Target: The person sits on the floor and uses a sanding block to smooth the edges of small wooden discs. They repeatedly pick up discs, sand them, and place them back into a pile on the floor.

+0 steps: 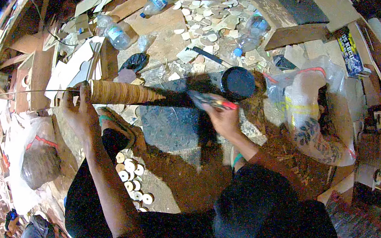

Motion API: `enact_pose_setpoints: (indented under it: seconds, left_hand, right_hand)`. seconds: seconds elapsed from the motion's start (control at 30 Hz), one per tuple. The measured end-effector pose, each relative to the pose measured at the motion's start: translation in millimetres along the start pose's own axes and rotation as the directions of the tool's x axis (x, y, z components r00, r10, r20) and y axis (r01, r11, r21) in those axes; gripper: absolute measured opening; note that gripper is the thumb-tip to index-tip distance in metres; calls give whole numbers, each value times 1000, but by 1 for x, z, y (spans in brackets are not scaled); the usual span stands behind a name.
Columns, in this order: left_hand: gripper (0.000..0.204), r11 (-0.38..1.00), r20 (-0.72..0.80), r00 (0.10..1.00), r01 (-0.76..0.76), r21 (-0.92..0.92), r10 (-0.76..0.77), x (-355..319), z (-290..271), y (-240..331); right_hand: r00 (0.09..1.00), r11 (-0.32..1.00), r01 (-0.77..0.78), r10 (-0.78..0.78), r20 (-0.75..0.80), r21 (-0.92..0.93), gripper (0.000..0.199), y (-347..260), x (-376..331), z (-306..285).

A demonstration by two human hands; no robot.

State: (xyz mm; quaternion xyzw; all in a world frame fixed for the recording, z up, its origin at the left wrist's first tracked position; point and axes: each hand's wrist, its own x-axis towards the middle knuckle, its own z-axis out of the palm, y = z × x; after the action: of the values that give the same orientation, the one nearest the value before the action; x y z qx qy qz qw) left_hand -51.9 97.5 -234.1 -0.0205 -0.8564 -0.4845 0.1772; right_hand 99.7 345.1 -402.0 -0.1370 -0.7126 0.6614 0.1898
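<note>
Floor [169,125] — wood discs [132,180], bottles [116,33]

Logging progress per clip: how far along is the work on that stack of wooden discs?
Done: many discs sit packed on the rod. In hand: the left hand steadies the stack, the right hand holds a red-handled tool at its end. Left: loose discs lie on the floor.

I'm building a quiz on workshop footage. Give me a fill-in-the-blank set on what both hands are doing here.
The left hand steadies the end of a long stack of thin wooden ____ threaded on a rod.
The right hand holds a tool with a ____ handle.
A round ____ lid lies just beyond the right hand.
Loose white rings lie on the ground below the ____ forearm.

Missing words: discs; red; black; left
</note>
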Motion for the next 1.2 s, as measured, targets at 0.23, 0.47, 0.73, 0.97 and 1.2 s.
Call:
enact_pose_setpoints:
  seconds: [0.23,0.47,0.73,0.97,1.2]
  left_hand:
    - [22,998,-12,1000,1,70,0,-7,5,20]
    - [23,997,21,1000,-24,78,22,-23,9,48]
    - [21,996,16,999,-45,78,44,-21,9,54]
    - [20,985,17,992,-123,-122,126,-16,18,39]
    - [22,993,-8,994,-111,-28,110,-8,17,30]
  right_hand:
    - [975,978,208,-209,72,19,33,-17,19,18]
    - [996,991,-43,52,70,-126,26,-44,22,3]
    - [984,987,-7,35,173,-159,30,-64,33,5]
    - [969,960,231,-214,120,-158,29,-66,30,12]
    - [994,996,84,-80,73,-43,26,-74,26,12]
